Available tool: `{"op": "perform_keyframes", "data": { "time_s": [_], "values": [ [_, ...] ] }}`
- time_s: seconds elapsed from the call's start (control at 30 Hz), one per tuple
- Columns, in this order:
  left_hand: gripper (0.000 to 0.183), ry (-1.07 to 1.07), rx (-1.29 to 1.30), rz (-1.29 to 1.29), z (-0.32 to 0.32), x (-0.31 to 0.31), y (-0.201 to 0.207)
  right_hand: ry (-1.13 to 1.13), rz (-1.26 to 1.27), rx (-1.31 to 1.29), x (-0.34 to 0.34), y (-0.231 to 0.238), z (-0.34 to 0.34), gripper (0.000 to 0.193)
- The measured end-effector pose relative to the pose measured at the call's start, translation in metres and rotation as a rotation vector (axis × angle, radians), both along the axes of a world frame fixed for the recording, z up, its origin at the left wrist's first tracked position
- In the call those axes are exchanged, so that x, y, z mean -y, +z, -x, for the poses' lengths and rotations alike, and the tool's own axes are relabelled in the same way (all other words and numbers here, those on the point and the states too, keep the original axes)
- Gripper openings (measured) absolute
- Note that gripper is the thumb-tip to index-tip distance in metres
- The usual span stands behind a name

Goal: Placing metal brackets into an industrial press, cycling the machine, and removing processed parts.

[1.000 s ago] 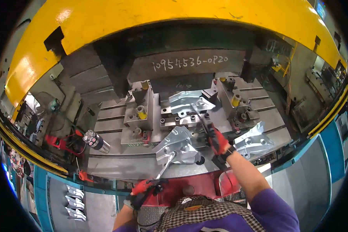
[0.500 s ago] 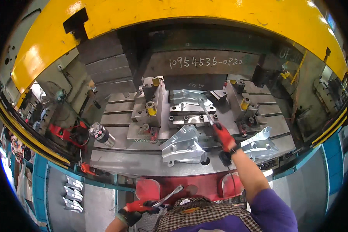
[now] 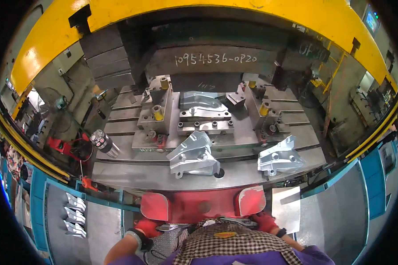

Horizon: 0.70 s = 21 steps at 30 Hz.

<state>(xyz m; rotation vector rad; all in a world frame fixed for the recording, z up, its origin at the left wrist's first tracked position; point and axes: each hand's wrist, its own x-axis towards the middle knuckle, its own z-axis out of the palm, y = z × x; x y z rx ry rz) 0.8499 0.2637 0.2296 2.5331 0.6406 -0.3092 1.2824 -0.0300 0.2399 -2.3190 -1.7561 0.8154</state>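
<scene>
My left hand (image 3: 148, 228), in a red glove, is by the lower left of the red control stand (image 3: 188, 205). Its fingers are closed round a long silver hand tool (image 3: 173, 227); the tool's exact kind is unclear. My right hand (image 3: 265, 222), also red-gloved, is at the stand's lower right, closed on a similar silver tool (image 3: 238, 221). The apron partly hides both tools, and some fingertips are out of sight. Ahead, a bent sheet-metal part (image 3: 202, 100) lies on the lower die (image 3: 205, 127). Two more formed parts, a left one (image 3: 193, 157) and a right one (image 3: 282, 158), rest on the press bed's front.
The dark upper die (image 3: 216, 59) hangs over the lower die, beneath a yellow press frame (image 3: 208, 8). Yellow-topped posts (image 3: 158, 114) flank the die. A metal bottle (image 3: 105, 145) stands at left on the bed. Several small parts (image 3: 75, 215) lie on the left side table.
My right hand has drawn its tool back from the die to the stand's right side. My left hand has moved close against the stand. The whole view has shifted slightly.
</scene>
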Motion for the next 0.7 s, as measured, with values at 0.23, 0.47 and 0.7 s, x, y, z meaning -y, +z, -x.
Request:
{"op": "perform_keyframes", "data": {
  "time_s": [0.23, 0.47, 0.7],
  "values": [
    [0.056, 0.076, -0.164, 0.071, -0.004, 0.000, 0.008, 0.079, -0.179, -0.027, -0.024, -0.018, 0.000, 0.047],
    [0.057, 0.018, -0.162, 0.041, 0.005, -0.005, -0.018, 0.101, -0.096, 0.004, -0.032, -0.011, 0.001, 0.042],
    [0.058, -0.049, 0.012, -0.038, 0.004, -0.003, -0.016, 0.095, -0.172, -0.044, -0.026, -0.026, -0.003, 0.044]
  ]
}}
